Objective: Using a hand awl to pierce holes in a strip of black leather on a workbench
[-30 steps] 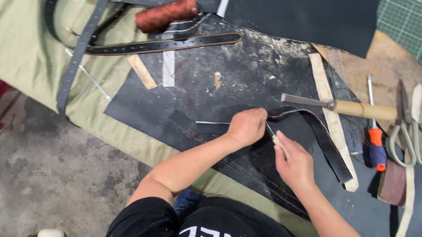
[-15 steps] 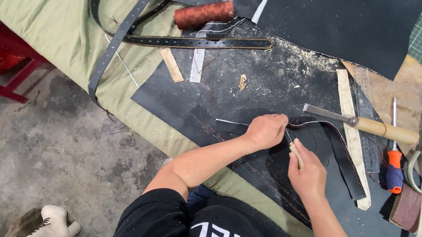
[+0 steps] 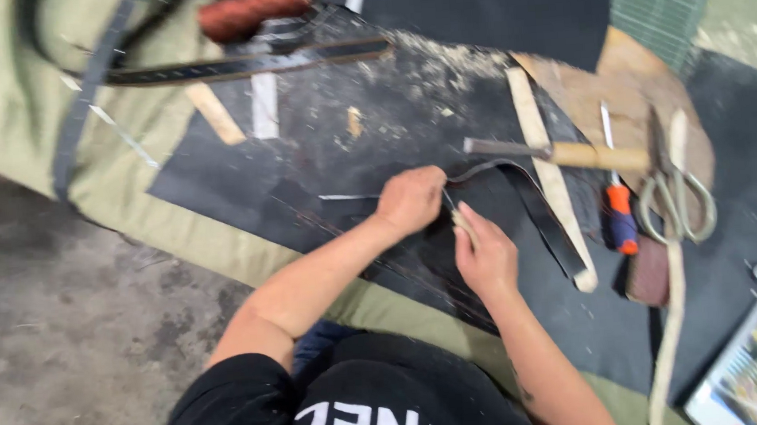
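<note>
My left hand (image 3: 409, 200) is closed on one end of a dark leather strap (image 3: 539, 203), pressing it to the black work mat (image 3: 322, 168). The strap curves right from that hand and runs down toward a pale strip. My right hand (image 3: 486, 254) sits just below and right of the left hand and pinches a small pale-handled tool (image 3: 460, 218), its tip at the strap by my left fingers. A thin light strand (image 3: 346, 197) sticks out to the left of my left hand. Blur hides the tool's tip.
A wooden-handled hammer (image 3: 570, 153), an orange-and-blue screwdriver (image 3: 621, 220) and scissors (image 3: 677, 193) lie to the right. A reddish thread spool (image 3: 253, 8) and a dark belt (image 3: 244, 66) lie at the back. A green cutting mat (image 3: 657, 8) lies far right, a booklet (image 3: 745, 373) near right.
The view has swung and blurred. Both hands stay at the strap's end, and my right hand has closed in on the left.
</note>
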